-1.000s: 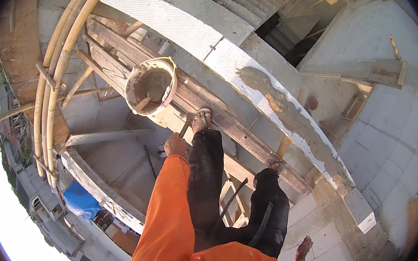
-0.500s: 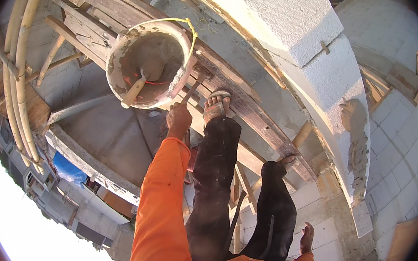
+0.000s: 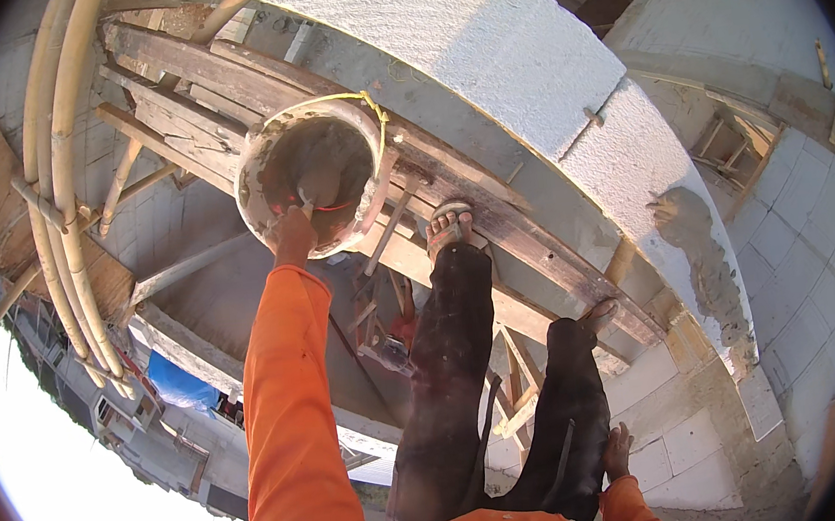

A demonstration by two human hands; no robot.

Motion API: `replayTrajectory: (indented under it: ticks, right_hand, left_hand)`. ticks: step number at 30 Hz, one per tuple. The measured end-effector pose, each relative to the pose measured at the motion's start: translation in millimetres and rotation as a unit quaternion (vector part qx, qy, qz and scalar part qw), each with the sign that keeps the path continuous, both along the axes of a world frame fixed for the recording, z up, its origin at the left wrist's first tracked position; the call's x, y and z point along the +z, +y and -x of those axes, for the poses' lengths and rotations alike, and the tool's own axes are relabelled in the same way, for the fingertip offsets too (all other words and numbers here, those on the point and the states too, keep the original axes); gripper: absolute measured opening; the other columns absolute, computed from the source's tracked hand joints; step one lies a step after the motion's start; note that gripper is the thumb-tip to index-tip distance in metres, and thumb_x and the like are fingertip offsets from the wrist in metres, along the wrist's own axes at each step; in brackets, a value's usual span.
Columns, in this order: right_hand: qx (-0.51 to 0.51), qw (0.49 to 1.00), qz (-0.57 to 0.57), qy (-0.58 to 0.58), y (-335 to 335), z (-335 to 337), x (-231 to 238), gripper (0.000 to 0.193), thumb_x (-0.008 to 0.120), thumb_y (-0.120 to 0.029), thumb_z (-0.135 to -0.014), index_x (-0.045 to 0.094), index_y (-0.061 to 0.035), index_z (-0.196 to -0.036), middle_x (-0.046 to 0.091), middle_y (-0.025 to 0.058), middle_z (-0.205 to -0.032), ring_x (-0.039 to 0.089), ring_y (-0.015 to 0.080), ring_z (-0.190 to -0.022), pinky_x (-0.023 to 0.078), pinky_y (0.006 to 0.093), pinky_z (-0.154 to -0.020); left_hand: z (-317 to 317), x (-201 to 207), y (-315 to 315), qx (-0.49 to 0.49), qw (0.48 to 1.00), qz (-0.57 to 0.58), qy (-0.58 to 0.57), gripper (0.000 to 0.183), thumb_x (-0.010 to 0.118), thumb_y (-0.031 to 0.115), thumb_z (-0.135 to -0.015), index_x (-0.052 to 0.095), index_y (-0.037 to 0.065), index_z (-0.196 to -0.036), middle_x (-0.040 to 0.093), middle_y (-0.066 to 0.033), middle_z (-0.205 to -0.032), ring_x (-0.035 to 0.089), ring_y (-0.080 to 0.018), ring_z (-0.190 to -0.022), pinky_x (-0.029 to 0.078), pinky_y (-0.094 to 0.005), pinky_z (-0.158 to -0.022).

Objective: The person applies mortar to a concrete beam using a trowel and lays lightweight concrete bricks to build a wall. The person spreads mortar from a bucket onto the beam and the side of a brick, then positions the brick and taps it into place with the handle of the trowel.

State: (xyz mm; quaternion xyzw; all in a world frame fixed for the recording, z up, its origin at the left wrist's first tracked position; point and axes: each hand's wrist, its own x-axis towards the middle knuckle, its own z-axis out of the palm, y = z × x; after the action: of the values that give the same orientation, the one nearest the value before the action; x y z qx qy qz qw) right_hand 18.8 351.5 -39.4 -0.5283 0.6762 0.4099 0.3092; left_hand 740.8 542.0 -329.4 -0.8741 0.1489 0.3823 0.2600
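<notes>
My left hand (image 3: 293, 236) is closed around the handle of a trowel (image 3: 320, 182), whose blade rests in the grey mortar inside a round bucket (image 3: 250, 166). The bucket has a thin yellow handle and stands on wooden planks. Beside it, a hammer (image 3: 391, 231) with a wooden handle lies across the planks, apart from my hand. My right hand (image 3: 617, 450) hangs open by my right leg, fingers stretched out and holding nothing.
My sandalled feet stand on a narrow plank walkway (image 3: 526, 240). To the right runs a wall of white blocks (image 3: 562, 86) with a mortar smear (image 3: 691, 234) on its face. Bamboo poles (image 3: 53, 185) rise at the left, and the ground lies well below the planks.
My left hand has let go of the hammer, which now lies on the planks. It has moved left to the bucket and taken hold of the trowel. The view has shifted slightly.
</notes>
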Motion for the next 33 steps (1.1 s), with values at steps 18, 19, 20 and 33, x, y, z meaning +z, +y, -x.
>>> replayTrajectory:
  ticks: [18,19,20,33]
  right_hand:
    - [-0.112,0.97,0.183,-0.114,-25,45,38,0.044,0.04,-0.04,-0.096,0.053,-0.011,-0.126,0.05,0.0197,-0.123,0.048,0.0401,-0.118,0.038,0.0527,-0.099]
    - [-0.17,0.952,0.214,-0.141,-17,42,36,0.043,0.04,-0.04,-0.096,0.053,-0.0114,-0.126,0.05,0.019,-0.122,0.048,0.0392,-0.118,0.038,0.0528,-0.099]
    - [-0.226,0.927,0.246,-0.171,-10,40,29,0.042,0.041,-0.039,-0.096,0.053,-0.0117,-0.126,0.051,0.0183,-0.12,0.048,0.0383,-0.118,0.038,0.0528,-0.098]
    - [-0.317,0.862,0.267,-0.292,3,51,-15,0.036,0.043,-0.039,-0.096,0.063,-0.0131,-0.11,0.06,0.0079,-0.097,0.057,0.0242,-0.1,0.034,0.0408,-0.089]
  left_hand:
    - [210,318,-84,-0.093,0.966,0.239,0.025,0.031,0.059,0.013,-0.072,0.053,0.009,-0.102,0.064,-0.0213,-0.089,0.061,-0.0441,-0.084,0.044,-0.0546,-0.074]
    - [238,325,-113,-0.147,0.953,0.256,0.066,0.037,0.062,0.016,-0.07,0.056,0.01,-0.106,0.065,-0.0207,-0.089,0.062,-0.0425,-0.082,0.047,-0.0535,-0.073]
    - [266,333,-141,-0.198,0.935,0.274,0.103,0.043,0.065,0.019,-0.068,0.059,0.012,-0.109,0.067,-0.0201,-0.089,0.064,-0.0409,-0.08,0.049,-0.0524,-0.072]
    - [755,250,-386,-0.471,0.7,0.311,0.439,0.031,0.073,0.02,-0.071,0.061,-0.001,-0.091,0.066,-0.0215,-0.084,0.065,-0.0386,-0.08,0.051,-0.0452,-0.071]
